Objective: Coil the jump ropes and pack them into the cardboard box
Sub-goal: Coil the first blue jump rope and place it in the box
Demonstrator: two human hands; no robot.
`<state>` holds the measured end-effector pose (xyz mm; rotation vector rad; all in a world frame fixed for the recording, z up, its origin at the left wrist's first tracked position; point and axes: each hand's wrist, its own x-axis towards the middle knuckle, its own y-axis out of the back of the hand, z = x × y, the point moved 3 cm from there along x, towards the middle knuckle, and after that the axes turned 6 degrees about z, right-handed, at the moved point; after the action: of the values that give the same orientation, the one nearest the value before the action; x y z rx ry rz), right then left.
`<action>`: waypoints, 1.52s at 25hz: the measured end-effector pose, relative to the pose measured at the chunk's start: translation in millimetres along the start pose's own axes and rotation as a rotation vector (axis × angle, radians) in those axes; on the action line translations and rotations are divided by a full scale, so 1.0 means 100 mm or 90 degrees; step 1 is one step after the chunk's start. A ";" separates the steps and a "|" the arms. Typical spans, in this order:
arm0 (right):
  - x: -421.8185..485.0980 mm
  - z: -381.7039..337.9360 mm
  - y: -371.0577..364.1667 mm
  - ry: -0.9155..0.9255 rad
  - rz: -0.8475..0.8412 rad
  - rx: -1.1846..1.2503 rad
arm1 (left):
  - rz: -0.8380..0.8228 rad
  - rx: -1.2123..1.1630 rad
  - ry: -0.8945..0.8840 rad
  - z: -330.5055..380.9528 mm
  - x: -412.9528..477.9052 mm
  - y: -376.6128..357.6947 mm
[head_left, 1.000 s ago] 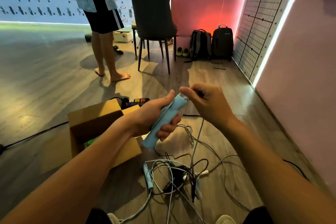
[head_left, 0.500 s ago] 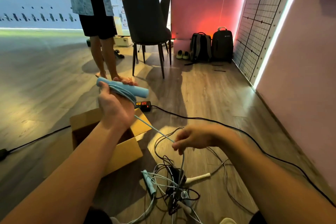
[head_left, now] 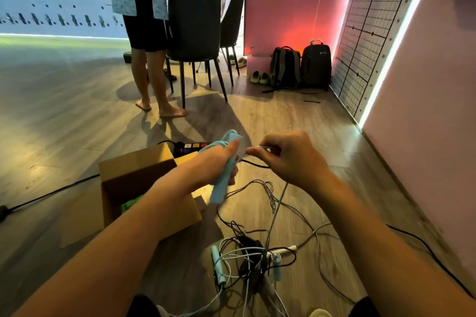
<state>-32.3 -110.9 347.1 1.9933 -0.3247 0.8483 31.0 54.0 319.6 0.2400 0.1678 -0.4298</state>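
Note:
My left hand (head_left: 215, 166) grips a light blue jump rope handle (head_left: 222, 186) with turns of its blue cord wound round the top. Just to its right, my right hand (head_left: 288, 159) pinches the blue cord (head_left: 277, 210), which runs down to a tangled pile of jump ropes (head_left: 253, 258) on the floor. An open cardboard box (head_left: 140, 183) stands on the floor at the left, below my left forearm, with something green (head_left: 131, 204) inside.
A power strip (head_left: 192, 148) with a black cable lies behind the box. A barefoot person (head_left: 149, 33) stands holding a dark chair (head_left: 197, 31) further back. Two backpacks (head_left: 301, 67) and shoes sit by the red wall. A pink wall runs along the right.
My right hand rose from low over the pile up to the handle. My left hand came down and right, tilting the handle from level to nearly upright.

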 end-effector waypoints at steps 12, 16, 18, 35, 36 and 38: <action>0.00 0.16 0.12 -0.183 -0.033 0.171 | -0.466 0.091 0.220 0.07 -0.42 -0.25; -0.05 0.16 -0.11 -0.317 -0.096 0.323 | -0.643 -0.286 0.150 0.26 -0.48 -0.25; -0.10 0.10 -0.25 -0.369 -0.236 0.333 | -0.643 -0.531 0.082 0.33 -0.42 -0.14; -0.18 0.40 -0.28 -0.315 -0.215 0.096 | 0.034 -0.692 -0.087 0.04 0.06 0.78; -0.18 0.40 -0.28 -0.324 -0.186 0.111 | 0.028 -0.676 -0.090 0.05 0.04 0.75; -0.04 0.40 -0.10 -0.288 0.086 0.160 | 0.013 -0.674 -0.086 0.09 0.01 0.69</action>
<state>-12.6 -139.0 323.7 2.4157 -0.6431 0.5297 62.5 112.4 341.7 -0.8240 0.2386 -0.2889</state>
